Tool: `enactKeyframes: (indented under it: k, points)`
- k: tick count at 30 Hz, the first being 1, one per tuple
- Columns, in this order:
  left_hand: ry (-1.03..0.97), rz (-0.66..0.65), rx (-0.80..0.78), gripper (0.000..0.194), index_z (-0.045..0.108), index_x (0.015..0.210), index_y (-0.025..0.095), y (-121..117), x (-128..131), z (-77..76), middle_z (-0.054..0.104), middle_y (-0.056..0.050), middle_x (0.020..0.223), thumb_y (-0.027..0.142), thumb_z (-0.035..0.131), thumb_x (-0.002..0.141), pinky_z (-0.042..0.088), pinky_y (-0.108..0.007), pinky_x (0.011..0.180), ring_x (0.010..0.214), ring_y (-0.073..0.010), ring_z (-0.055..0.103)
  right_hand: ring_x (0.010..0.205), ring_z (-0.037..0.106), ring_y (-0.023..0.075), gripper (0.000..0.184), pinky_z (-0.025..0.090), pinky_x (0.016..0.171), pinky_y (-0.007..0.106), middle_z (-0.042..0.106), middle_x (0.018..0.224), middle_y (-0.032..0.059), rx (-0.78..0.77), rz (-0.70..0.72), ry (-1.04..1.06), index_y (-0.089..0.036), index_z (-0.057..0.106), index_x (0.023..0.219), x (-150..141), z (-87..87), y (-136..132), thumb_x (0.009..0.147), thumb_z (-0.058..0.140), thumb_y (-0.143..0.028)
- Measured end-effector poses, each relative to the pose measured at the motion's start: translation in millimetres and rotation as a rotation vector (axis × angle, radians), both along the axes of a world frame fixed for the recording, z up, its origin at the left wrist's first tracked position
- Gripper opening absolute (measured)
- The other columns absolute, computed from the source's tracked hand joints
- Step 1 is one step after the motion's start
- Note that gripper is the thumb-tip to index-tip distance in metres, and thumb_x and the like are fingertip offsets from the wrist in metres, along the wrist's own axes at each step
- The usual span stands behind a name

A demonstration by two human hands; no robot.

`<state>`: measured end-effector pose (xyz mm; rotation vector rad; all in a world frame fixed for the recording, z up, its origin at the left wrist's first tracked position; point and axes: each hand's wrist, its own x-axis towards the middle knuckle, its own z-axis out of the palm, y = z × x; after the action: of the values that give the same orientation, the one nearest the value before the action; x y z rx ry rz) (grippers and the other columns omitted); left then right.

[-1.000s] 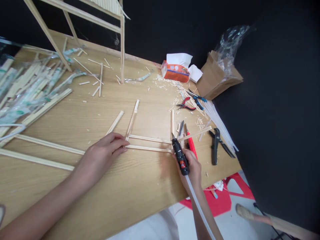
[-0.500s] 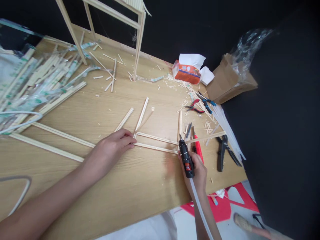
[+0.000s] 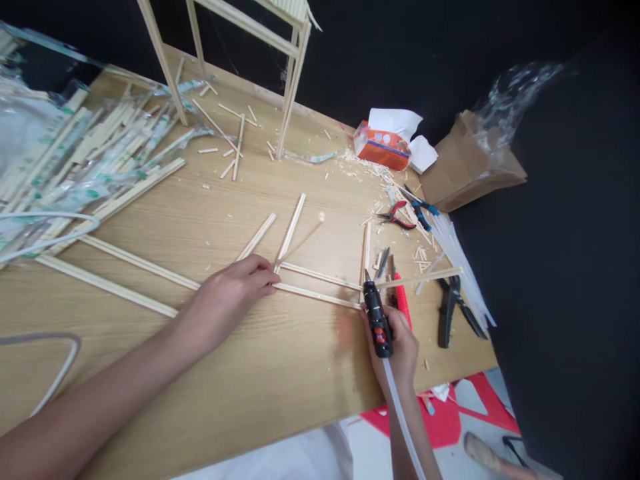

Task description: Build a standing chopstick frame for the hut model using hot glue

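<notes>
Tabletop (image 3: 280, 373) stretches between left hand (image 3: 235, 293) and glue gun (image 3: 378, 323), to the near edge (image 3: 300, 433).

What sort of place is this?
Probably a craft workspace: the right hand grips what looks like a glue gun, and red-handled pliers and a pile of wooden sticks lie on the table.

Around our view's middle we count one left hand (image 3: 233, 293) at eight o'clock, one right hand (image 3: 403, 350) near half past four with one glue gun (image 3: 377, 323). We have two tools near four, one red tool (image 3: 403, 300), one black tool (image 3: 446, 315); near half past two, two pliers, one red-handled pair (image 3: 393, 215), one blue-handled pair (image 3: 423, 217).
</notes>
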<state>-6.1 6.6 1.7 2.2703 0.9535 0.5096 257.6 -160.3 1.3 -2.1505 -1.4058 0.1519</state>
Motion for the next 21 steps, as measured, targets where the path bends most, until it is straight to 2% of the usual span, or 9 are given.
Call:
enactKeyframes:
  k: [4, 7, 12, 14, 17, 19, 21]
  points:
    - [0.002, -0.008, 0.032, 0.026, 0.065, 0.100, 0.021, 0, -1, -2.2, 0.062, -0.004, 0.107, 0.036, 0.044, 0.096, 0.047, -0.026, 0.084, 0.095, -0.0177, 0.064, 0.093, 0.063, 0.0226, 0.019, 0.046, 0.083, 0.032, 0.068, 0.100, 0.0059, 0.040, -0.003, 0.040, -0.020, 0.064, 0.099, -4, 9.8, 1, 0.082, 0.054, -0.021]
    - [0.027, -0.024, 0.096, 0.025, 0.063, 0.105, 0.021, -2, -2, -2.3, 0.061, -0.004, 0.109, 0.036, 0.045, 0.095, 0.048, -0.028, 0.085, 0.096, -0.0183, 0.063, 0.088, 0.065, 0.0222, 0.020, 0.048, 0.081, 0.031, 0.070, 0.096, 0.0061, 0.060, -0.050, 0.099, -0.019, 0.068, 0.096, -10, 24.8, -2, 0.081, 0.063, -0.030]
    - [0.103, -0.022, 0.402, 0.024, 0.060, 0.112, 0.017, -15, 1, 3.1, 0.060, -0.009, 0.107, 0.028, 0.047, 0.095, 0.048, -0.036, 0.085, 0.097, -0.0237, 0.060, 0.073, 0.066, 0.0221, 0.031, 0.053, 0.071, 0.032, 0.074, 0.087, 0.0053, -0.026, -0.291, 0.252, -0.022, 0.073, 0.093, -17, 55.1, -18, 0.072, 0.073, -0.044]
    - [0.102, -0.073, 0.491, 0.024, 0.059, 0.114, 0.015, -24, 6, 4.2, 0.061, -0.011, 0.108, 0.021, 0.048, 0.094, 0.048, -0.037, 0.085, 0.099, -0.0251, 0.059, 0.078, 0.067, 0.0243, 0.033, 0.054, 0.071, 0.033, 0.074, 0.088, 0.0054, -0.073, -0.354, 0.322, -0.023, 0.074, 0.093, -16, 63.3, -25, 0.070, 0.074, -0.046]
    - [0.093, -0.219, 0.552, 0.031, 0.057, 0.121, 0.013, -43, 21, 1.1, 0.063, -0.012, 0.112, 0.010, 0.042, 0.093, 0.048, -0.037, 0.089, 0.107, -0.0249, 0.057, 0.089, 0.067, 0.0269, 0.033, 0.054, 0.074, 0.033, 0.075, 0.093, 0.0057, -0.118, -0.392, 0.429, -0.023, 0.075, 0.089, -13, 68.9, -35, 0.069, 0.072, -0.049]
    - [0.095, -0.302, 0.553, 0.036, 0.054, 0.125, 0.011, -57, 35, -3.2, 0.063, -0.012, 0.118, 0.006, 0.039, 0.093, 0.046, -0.038, 0.096, 0.113, -0.0238, 0.056, 0.081, 0.068, 0.0260, 0.035, 0.055, 0.064, 0.031, 0.075, 0.088, 0.0063, -0.162, -0.426, 0.506, -0.022, 0.076, 0.089, -12, 69.8, -39, 0.070, 0.069, -0.051]
    - [0.113, -0.353, 0.557, 0.037, 0.052, 0.129, 0.009, -68, 50, -7.7, 0.061, -0.013, 0.125, 0.007, 0.039, 0.094, 0.043, -0.039, 0.102, 0.120, -0.0234, 0.053, 0.062, 0.066, 0.0221, 0.040, 0.051, 0.049, 0.028, 0.073, 0.075, 0.0061, -0.225, -0.462, 0.586, -0.020, 0.076, 0.090, -13, 69.3, -41, 0.072, 0.066, -0.054]
